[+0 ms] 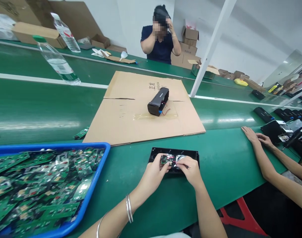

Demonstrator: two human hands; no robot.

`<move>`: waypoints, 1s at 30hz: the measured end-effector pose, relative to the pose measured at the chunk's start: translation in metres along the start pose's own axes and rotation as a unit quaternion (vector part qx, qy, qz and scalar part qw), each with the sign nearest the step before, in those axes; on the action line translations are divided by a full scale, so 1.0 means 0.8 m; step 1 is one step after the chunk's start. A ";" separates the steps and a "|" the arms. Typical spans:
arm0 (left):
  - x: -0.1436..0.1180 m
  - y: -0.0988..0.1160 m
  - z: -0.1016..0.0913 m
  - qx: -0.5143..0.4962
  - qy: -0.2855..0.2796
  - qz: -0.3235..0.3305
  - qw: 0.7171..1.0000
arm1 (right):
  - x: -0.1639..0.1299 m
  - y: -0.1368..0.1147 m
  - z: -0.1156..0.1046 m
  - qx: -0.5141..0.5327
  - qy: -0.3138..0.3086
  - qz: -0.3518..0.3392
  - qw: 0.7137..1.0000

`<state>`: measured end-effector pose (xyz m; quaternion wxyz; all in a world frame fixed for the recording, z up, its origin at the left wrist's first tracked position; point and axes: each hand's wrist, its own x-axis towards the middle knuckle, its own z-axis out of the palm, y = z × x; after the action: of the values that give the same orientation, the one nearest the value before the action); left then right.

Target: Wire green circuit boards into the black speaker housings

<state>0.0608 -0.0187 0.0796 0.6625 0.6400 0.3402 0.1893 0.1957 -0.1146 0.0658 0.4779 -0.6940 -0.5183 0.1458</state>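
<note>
My left hand (157,168) grips a small green circuit board (163,160) between thumb and fingers. The board is above a black speaker panel (156,151) lying on the green table. My right hand (190,168) pinches a thin wire with a small connector (175,165) close to the board's right edge; whether the connector touches the board is too small to tell. A round silver speaker (180,157) sits in the panel, partly covered by my right fingers. Beyond, a black speaker housing (157,102) with loose wires rests on a cardboard sheet (126,122).
A blue tray (101,168) heaped with circuit boards stands at the left. Two water bottles (60,67) are farther back. A co-worker's hands (255,137) rest on the table at right, near black housings (263,114). Another person (159,43) sits opposite. A white post (210,49) rises behind the cardboard.
</note>
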 end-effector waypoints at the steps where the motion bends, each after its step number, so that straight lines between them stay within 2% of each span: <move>1: 0.000 -0.001 0.001 0.002 -0.003 0.000 1.000 | 0.000 -0.001 0.002 -0.004 -0.008 -0.019 1.000; 4: 0.000 -0.003 0.003 0.008 -0.010 0.001 1.000 | 0.000 -0.002 0.006 -0.040 -0.021 -0.069 0.997; 10: -0.001 -0.004 0.004 0.013 -0.009 0.002 1.000 | -0.003 0.003 0.012 -0.107 0.008 -0.125 0.986; 14: 0.000 -0.004 0.004 0.019 -0.003 0.005 1.000 | -0.005 0.008 0.015 -0.159 0.003 -0.166 0.973; 27: -0.002 -0.007 0.003 0.114 -0.018 0.036 0.993 | -0.001 0.005 0.016 -0.229 -0.065 -0.163 0.957; 30: -0.001 -0.007 0.001 0.117 -0.035 0.048 0.991 | -0.001 0.005 0.016 -0.210 -0.064 -0.112 0.969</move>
<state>0.0600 -0.0207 0.0745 0.5852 0.7346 0.3054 0.1569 0.1885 -0.1087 0.0556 0.3003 -0.7058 -0.6412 0.0237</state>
